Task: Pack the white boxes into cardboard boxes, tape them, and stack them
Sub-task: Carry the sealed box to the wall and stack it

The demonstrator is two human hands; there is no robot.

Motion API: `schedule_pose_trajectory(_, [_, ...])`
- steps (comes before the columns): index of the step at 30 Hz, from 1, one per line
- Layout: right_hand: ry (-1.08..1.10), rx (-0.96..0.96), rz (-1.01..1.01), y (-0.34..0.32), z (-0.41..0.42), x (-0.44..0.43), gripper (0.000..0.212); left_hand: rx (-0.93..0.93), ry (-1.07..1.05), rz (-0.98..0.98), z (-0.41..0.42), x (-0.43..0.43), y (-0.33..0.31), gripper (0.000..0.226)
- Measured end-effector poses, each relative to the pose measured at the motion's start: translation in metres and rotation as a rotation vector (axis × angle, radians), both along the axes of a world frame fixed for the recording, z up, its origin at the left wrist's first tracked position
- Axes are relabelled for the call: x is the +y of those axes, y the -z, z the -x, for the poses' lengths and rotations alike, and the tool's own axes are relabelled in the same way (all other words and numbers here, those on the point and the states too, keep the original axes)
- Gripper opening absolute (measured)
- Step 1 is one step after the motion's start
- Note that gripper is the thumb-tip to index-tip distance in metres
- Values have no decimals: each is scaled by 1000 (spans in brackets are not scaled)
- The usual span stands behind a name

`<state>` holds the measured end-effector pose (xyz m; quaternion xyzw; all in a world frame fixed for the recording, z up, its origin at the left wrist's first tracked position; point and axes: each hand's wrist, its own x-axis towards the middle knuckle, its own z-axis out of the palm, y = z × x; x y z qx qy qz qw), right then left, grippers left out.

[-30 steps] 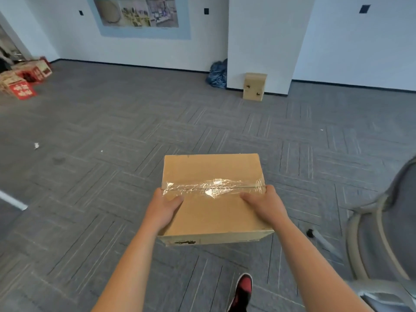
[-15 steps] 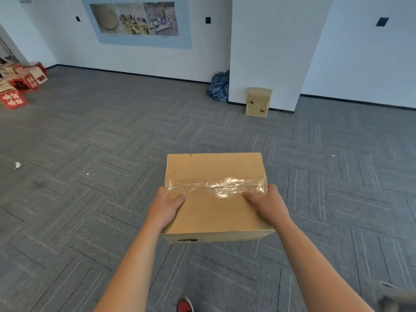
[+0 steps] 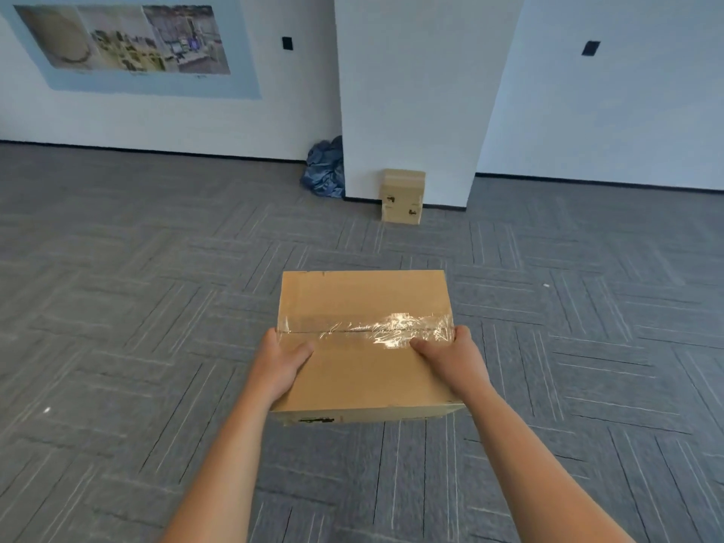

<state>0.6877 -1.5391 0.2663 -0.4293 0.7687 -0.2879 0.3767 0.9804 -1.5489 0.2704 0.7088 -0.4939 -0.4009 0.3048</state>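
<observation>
Both arms outstretched, left grip (image 3: 283,362) and right grip (image 3: 450,356) clasped

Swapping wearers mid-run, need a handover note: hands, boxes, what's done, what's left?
Left hand and right hand grip the sides of the carried cardboard box, thumbs on top.
Its flaps are closed, with clear tape along the seam.
Another cardboard box sits on the floor against the white pillar ahead.
Done: this box packed and taped.
Left: probably stack it on that box. No white boxes in view.

Box (image 3: 402,195) behind carton (image 3: 364,303), against pillar (image 3: 419,96)
</observation>
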Motion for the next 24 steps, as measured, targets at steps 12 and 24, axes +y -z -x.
schedule_pose_trajectory(12, [134, -18, -18, 37, 79, -264, 94, -27, 132, -52, 80, -299, 34, 64])
schedule_pose_trajectory(24, [74, 12, -1, 6, 144, -571, 88, -8, 102, -16, 145, -592, 0, 52])
